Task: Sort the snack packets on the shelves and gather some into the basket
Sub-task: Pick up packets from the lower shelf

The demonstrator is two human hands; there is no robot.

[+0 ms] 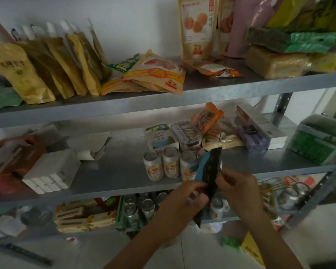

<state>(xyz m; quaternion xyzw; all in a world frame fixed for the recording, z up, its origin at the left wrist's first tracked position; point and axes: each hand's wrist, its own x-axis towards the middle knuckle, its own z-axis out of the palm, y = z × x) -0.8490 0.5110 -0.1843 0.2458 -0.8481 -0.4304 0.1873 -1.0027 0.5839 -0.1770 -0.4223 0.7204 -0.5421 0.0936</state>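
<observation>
Mid shelf (114, 167): matt grey sheet metal. Cans (171, 165) on it: shiny metal tops. Pouches (47, 65) above it: matt kraft paper.

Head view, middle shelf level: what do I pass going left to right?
White boxes → loose white paper → three cans → held blue-and-black packet → purple box → green pack.

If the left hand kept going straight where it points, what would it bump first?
Probably the drink cans on the middle shelf, behind the packet the left hand holds; depth is unclear.
</observation>
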